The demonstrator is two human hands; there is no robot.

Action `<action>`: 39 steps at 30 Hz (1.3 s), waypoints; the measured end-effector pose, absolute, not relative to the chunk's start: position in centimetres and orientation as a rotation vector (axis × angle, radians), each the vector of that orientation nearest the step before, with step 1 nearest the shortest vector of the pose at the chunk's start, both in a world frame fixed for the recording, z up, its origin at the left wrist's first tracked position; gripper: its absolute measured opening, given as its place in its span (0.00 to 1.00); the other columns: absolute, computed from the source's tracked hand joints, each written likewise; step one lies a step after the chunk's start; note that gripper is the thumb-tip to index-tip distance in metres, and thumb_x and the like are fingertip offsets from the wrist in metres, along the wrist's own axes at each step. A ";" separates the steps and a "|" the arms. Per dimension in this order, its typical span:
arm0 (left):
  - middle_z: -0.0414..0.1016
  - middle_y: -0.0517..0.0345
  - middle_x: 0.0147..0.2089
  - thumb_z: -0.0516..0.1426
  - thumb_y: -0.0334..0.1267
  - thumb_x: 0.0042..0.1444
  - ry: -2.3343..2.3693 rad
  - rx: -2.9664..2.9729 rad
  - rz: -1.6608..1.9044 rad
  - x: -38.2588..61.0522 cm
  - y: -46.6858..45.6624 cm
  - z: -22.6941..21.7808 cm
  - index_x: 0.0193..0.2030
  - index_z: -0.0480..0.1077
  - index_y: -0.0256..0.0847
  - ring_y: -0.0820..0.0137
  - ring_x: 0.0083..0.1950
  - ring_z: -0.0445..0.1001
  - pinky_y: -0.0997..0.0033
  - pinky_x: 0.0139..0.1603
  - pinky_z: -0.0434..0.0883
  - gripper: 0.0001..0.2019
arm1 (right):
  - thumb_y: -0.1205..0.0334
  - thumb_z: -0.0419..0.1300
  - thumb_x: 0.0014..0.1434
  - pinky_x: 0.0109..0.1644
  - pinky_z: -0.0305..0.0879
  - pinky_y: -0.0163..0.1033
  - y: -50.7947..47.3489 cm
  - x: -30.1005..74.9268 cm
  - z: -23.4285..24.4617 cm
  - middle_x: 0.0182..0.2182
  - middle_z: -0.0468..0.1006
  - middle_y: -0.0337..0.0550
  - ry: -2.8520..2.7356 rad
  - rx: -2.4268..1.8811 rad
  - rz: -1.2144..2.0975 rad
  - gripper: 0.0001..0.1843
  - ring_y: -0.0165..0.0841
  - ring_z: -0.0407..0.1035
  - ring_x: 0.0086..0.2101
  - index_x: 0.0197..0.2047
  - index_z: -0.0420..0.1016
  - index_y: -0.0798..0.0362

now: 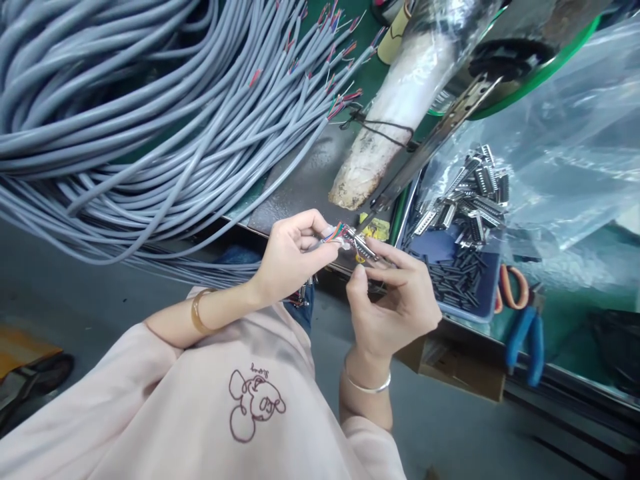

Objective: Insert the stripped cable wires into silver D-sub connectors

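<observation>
My left hand (300, 257) is closed, its thumb and fingertips pinching a bundle of thin coloured wires (336, 233). These wires run to a small metal multi-pin connector (363, 245) just right of the fingertips. At the connector's lower edge, my right hand (393, 293) is closed in a pinch around a short yellow wire (360, 258); the exact grip is small and partly hidden. Right above the connector, the thin tip of a metal soldering iron (415, 160) slants down from the upper right.
Thick coils of grey cable (165, 133) cover the left bench. A white-wrapped tube (385, 127) points down beside the iron. On the right are a blue tray (487, 293) of black sleeves (455, 280), heaped connectors (477, 193), orange-handled scissors (514, 287), blue-handled pliers (525, 337) and plastic sheeting (575, 153).
</observation>
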State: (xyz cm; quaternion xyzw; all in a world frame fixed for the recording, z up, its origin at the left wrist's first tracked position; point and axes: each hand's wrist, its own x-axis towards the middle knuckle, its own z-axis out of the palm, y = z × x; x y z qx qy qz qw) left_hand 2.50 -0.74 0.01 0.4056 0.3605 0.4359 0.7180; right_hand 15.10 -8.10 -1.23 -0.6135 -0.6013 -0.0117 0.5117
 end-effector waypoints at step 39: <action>0.66 0.68 0.22 0.60 0.29 0.46 0.786 0.933 0.964 2.3 -0.7 0.2 0.26 0.63 0.40 0.85 0.17 0.57 0.81 0.17 0.55 0.08 | 0.73 0.68 0.58 0.44 0.79 0.38 -7.9 15.5 -0.9 0.42 0.86 0.41 -1.557 -1.478 -0.166 0.08 0.33 0.81 0.41 0.34 0.75 0.52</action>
